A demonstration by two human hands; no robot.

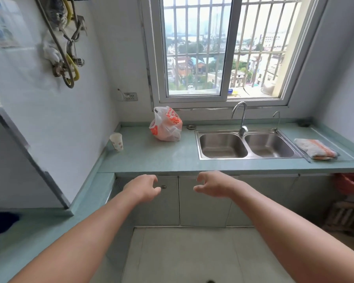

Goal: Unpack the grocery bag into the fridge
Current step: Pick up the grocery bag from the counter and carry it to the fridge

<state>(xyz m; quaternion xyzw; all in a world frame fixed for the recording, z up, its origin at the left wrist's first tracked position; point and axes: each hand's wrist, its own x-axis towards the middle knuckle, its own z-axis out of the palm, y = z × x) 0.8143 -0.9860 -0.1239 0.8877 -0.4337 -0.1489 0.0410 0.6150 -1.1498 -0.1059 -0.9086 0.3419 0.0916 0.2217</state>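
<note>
**Bag on Counter, Both Hands Free**

Held left hand and right hand out before the cabinet doors, fingers loosely curled, grasping nothing. Saw the grocery bag standing on the green counter under the window, just left of the sink, well apart from both hands. Noted a paper cup by the left wall.

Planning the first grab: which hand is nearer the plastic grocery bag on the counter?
Left. The left hand hovers before the counter edge almost directly in line with the grocery bag; the right hand is level with it but offset toward the sink.
</note>
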